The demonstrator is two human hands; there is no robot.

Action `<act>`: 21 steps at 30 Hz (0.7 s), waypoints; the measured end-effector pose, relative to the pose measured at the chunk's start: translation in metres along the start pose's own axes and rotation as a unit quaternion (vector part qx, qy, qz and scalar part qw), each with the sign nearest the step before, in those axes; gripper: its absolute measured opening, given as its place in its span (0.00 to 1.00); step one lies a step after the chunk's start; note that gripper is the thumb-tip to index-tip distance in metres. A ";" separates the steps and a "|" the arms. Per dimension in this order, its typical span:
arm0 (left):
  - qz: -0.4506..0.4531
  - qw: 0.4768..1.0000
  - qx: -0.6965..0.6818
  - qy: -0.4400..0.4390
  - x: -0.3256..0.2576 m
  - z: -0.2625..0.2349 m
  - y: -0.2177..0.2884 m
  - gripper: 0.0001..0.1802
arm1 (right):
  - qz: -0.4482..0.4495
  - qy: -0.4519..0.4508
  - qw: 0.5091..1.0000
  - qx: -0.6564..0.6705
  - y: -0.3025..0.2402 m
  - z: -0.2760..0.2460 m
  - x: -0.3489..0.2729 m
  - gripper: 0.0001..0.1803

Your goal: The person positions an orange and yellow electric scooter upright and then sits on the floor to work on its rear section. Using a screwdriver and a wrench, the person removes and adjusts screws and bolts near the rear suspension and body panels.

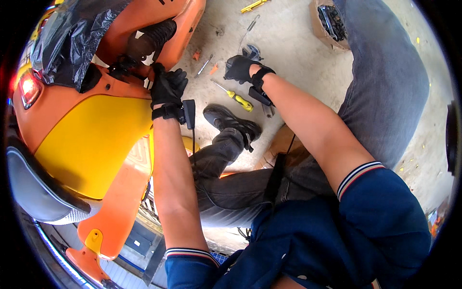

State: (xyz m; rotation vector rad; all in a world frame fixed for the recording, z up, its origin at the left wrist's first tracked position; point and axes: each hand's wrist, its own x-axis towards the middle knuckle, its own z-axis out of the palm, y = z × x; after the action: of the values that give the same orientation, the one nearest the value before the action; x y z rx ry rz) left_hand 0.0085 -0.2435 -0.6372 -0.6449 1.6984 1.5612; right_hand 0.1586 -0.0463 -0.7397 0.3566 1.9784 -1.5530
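On the far left sits a scooter [91,139] with orange and yellow body panels. Its red tail light [29,89] glows near the left edge, and a black plastic sheet [72,38] lies over the top of it. A grey seat [33,188] curves along the lower left.

The left hand [167,86] wears a black glove. It is up against the scooter, right where the orange panel meets a black ribbed spring part [149,38]. The fingers are curled in and pressed on the panel edge. I cannot tell if they pinch anything small. A black strap with a little box [188,113] is on that wrist.

Next comes the person's black shoe [231,123] on the concrete floor [288,43], with a grey trouser leg bent behind it.

A yellow-handled screwdriver [237,98] lies on the floor between the two hands. A thin silver tool [204,65] lies just above it.

The right hand [239,67], also in a black glove, reaches down to the floor. Its fingers are bent and rest on a round grey metal thing [251,50], which is mostly hidden. I cannot tell if it grips it.

Farther right, a cardboard box [327,24] with dark parts inside sits on the floor, well apart from the hands.
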 end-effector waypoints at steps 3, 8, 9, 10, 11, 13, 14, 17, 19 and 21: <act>0.002 0.999 -0.006 0.034 -0.009 0.018 -0.001 0.43 | -0.182 0.033 0.970 -0.159 0.031 0.001 0.017 0.16; 0.023 0.994 -0.102 0.032 -0.014 0.030 0.000 0.44 | -0.130 -0.018 0.982 0.136 0.066 0.021 0.029 0.12; 0.023 0.993 -0.111 0.040 -0.015 0.027 0.000 0.44 | -0.066 -0.039 0.966 0.246 0.058 0.023 0.020 0.11; 0.021 0.992 -0.118 0.045 -0.016 0.032 -0.001 0.43 | -0.072 -0.031 0.972 0.221 0.055 0.023 0.013 0.13; 0.019 0.991 -0.125 0.051 -0.018 0.035 -0.001 0.42 | -0.044 -0.029 0.975 0.218 0.051 0.021 0.010 0.15; 0.016 0.991 -0.129 0.034 -0.022 0.038 0.001 0.42 | 0.047 -0.026 0.970 0.236 0.038 0.015 0.005 0.16; 0.015 0.991 -0.130 0.026 -0.022 0.039 0.002 0.42 | 0.109 -0.026 0.960 0.255 0.034 0.013 0.005 0.16; 0.001 0.989 -0.145 0.019 -0.017 0.039 0.002 0.39 | -0.052 0.036 0.957 0.283 0.049 0.016 0.015 0.08; -0.011 0.988 -0.151 0.017 -0.012 0.031 -0.003 0.35 | -0.034 0.087 0.926 0.365 0.030 0.015 0.009 0.07; -0.016 0.992 -0.125 -0.011 -0.006 0.034 -0.009 0.32 | -0.003 0.110 0.913 0.392 0.024 0.005 0.014 0.06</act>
State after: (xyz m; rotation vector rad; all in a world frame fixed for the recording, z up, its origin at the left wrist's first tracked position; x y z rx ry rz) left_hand 0.0254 -0.2117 -0.6383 -0.7730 1.4820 1.7678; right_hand 0.1618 -0.0467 -0.7676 0.8709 1.4030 -2.3510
